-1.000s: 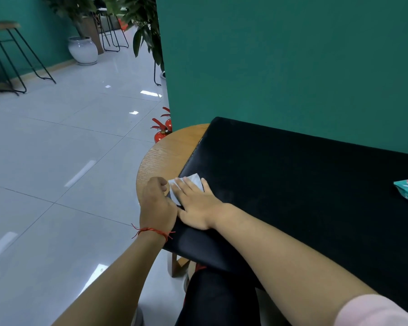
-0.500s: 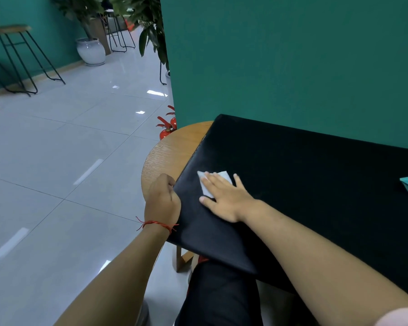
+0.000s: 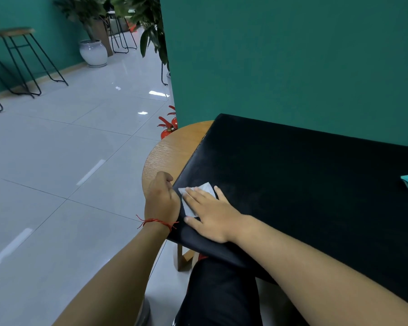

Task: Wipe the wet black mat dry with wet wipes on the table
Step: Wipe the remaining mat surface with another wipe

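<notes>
1. The black mat (image 3: 292, 184) covers the wooden table (image 3: 170, 151).
2. The right hand (image 3: 212, 215), fingers straight and spread, presses the wet wipe (image 3: 206, 188) at the mat's nine-o'clock edge.
3. The left hand's (image 3: 161, 198) curled fingers grip that edge.

Round wooden table (image 3: 172, 151) carries black mat (image 3: 292, 184) (overhanging edge).
</notes>
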A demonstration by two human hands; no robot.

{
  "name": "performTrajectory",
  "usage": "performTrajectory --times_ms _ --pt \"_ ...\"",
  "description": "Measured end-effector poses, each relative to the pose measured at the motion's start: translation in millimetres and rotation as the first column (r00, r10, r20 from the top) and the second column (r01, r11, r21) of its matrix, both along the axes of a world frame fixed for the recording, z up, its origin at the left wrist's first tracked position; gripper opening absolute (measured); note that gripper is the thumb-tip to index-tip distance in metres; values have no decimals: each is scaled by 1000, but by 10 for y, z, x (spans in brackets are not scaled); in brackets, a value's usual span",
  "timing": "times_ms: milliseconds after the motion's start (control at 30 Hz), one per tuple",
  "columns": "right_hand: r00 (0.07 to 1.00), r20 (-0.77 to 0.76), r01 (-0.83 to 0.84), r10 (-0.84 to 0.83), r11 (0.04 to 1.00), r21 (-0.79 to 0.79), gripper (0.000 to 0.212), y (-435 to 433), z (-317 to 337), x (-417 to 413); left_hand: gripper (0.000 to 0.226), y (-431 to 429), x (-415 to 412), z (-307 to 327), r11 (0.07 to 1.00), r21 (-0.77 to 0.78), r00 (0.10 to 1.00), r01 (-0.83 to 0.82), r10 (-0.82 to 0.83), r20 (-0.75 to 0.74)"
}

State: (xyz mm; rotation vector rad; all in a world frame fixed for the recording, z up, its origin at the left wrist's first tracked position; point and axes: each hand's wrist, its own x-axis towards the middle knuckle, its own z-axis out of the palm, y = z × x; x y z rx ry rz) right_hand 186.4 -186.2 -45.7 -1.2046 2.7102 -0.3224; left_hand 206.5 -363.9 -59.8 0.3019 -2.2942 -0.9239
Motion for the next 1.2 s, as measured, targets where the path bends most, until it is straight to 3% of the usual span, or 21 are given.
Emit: performTrajectory --times_ms 100,167,200,267,367,467,533,600,667,700,800,900,1033,1200 --pt "986 -165 -56 24 980 -192 48 105 -21 124 20 0 4 -2 1000 23 1000 -6 5 23" --pt "983 -181 -59 21 976 -208 38 121 21 135 21 -4 0 2 1000 29 999 -10 9 40" --pt "993 -116 -1 -28 970 -242 34 105 90 133 21 -8 2 -2 1000 26 999 -8 7 43" --pt "969 184 224 -164 897 -381 26 66 270 51 20 -5 3 4 1000 22 999 2 -3 39" --pt "765 609 544 -210 718 -435 19 93 474 -238 20 -5 -4 8 1000 28 1000 -1 1 29" --pt "626 731 672 -271 662 -331 21 222 473 -508 18 -12 -23 -8 999 30 1000 -12 11 27" --pt "689 578 678 -437 670 -302 45 327 451 -601 18 -3 -20 -3 999 34 1000 -7 6 20" --pt "793 249 609 -556 705 -362 49 358 404 -623 18 -8 -27 -11 999 32 1000 -10 10 22" --pt "872 -68 410 -484 801 -437 47 336 354 -528 18 -9 -32 -18 999 28 1000 -18 18 26" --pt "913 -127 298 -387 848 -438 48 299 317 -438 18 -9 -29 -15 999 26 1000 -18 17 26" --pt "990 -34 127 -139 962 -243 59 144 142 -123 18 -3 -14 5 1000 22 1000 -4 4 18" --pt "980 35 197 -198 980 5 83 36 -40 -70 19 -5 -1 12 1000 18 1000 3 -3 5" --pt "983 84 163 -165 986 37 90 -139 -14 -234 33 -40 40 -10 993 113 999 28 -25 -32" --pt "991 73 102 -108 991 81 84 -444 -7 -390 30 -60 43 -26 986 163 998 43 -36 -48"
